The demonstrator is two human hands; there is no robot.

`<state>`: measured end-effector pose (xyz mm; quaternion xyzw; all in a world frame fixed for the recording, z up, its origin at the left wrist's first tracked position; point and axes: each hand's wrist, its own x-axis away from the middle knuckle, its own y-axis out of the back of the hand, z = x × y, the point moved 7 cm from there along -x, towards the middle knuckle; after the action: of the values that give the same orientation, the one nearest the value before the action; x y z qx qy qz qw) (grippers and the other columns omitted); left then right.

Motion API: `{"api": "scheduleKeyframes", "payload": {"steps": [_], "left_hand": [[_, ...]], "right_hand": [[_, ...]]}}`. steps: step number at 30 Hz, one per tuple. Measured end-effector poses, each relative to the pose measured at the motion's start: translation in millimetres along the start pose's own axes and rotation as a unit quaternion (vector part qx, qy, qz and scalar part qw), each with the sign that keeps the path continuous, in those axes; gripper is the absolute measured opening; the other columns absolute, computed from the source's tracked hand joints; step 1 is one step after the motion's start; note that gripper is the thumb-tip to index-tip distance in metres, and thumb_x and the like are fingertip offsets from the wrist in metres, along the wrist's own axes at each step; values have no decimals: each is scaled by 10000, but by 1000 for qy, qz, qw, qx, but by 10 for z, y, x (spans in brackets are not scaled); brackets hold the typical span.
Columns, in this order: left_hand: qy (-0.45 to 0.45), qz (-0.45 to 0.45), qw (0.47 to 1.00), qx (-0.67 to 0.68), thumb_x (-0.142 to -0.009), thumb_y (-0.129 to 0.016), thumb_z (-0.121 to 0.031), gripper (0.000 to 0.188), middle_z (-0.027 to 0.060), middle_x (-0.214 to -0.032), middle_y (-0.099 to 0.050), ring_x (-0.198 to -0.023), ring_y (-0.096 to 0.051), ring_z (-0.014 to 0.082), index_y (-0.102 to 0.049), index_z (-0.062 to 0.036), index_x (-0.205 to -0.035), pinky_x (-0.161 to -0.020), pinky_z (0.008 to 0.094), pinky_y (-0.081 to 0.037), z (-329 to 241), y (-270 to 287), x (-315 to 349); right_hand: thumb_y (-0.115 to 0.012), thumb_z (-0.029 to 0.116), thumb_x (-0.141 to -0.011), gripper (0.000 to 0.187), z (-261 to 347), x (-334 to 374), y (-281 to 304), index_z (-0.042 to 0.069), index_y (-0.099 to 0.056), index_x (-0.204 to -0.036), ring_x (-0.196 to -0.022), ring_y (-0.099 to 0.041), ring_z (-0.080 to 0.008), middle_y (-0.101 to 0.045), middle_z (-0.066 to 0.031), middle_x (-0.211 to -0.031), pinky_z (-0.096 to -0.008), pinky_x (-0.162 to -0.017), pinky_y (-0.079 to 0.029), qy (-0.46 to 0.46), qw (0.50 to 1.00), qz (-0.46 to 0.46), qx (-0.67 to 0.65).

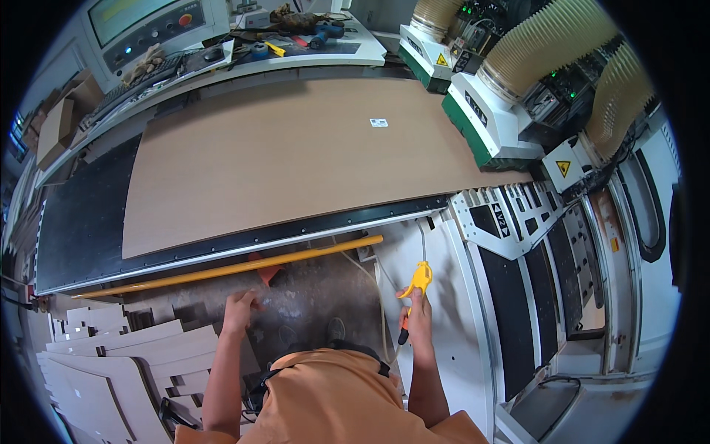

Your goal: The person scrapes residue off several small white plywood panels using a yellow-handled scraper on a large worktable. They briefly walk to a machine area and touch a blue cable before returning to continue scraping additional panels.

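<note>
My right hand (419, 318) is wrapped around the handle of a yellow air blow gun (421, 277), its thin metal nozzle pointing up and away toward the machine bed's edge. Just below the grip an orange and black piece (404, 325) shows, partly hidden by my fingers. My left hand (240, 311) hangs over the floor left of my body, fingers curled in and nothing seen in them. Beyond both hands lies a large brown board (296, 148) with a small white label (379, 123), flat on the black machine bed (81, 214).
A yellow rail (244, 266) runs along the bed's front. Cut panels (111, 370) are stacked at the lower left. White machine heads with green skirts (481, 122) and ribbed hoses stand at the right. A desk (347, 52) with tools and a control panel (151, 33) lies behind.
</note>
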<state>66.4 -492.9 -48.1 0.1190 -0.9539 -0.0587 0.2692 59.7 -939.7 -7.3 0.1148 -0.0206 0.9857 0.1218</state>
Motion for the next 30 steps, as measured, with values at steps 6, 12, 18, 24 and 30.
{"api": "scheduleKeyframes", "payload": {"steps": [6,12,18,24,30], "left_hand": [[33,-27,999,-23,-984,-582,-327,331,97,-699,-688,-395,-389,105,-618,-69,-780,-364,296,-277,25,374,-127],[107,-16,994,-32,-983,-577,-337,334,89,-693,-672,-387,-376,114,-580,-79,-769,-361,288,-267,-55,505,-522],[75,29,996,-43,-994,-578,-342,334,115,-709,-668,-372,-319,90,-587,-72,-797,-351,274,-239,-367,327,-715],[32,49,996,-69,-989,-580,-333,376,124,-688,-684,-356,-347,102,-618,-44,-753,-348,286,-255,-553,182,-798],[53,39,995,-71,-996,-600,-315,331,125,-692,-672,-347,-326,76,-607,-70,-774,-332,270,-243,-422,190,-775]], "right_hand": [[-384,456,-1114,442,32,-257,-42,35,-517,-1146,-416,-448,-92,-623,-93,-1046,-257,-356,-375,-44,992,-114,-30],[-379,436,-1114,403,181,-507,147,46,-478,-1098,-402,-447,-108,-572,-95,-1010,-260,-349,-368,-12,961,-264,-87],[-388,435,-1111,395,128,-344,192,48,-470,-1109,-408,-453,-105,-558,-93,-1005,-257,-353,-378,1,943,-316,-103],[-422,469,-1091,368,9,-42,542,103,-454,-1102,-441,-471,-122,-522,-46,-951,-291,-371,-412,0,862,-468,-195],[-369,513,-1099,453,155,-84,545,79,-495,-1118,-434,-456,-110,-609,-67,-968,-279,-381,-403,-12,923,-366,-121]]}}
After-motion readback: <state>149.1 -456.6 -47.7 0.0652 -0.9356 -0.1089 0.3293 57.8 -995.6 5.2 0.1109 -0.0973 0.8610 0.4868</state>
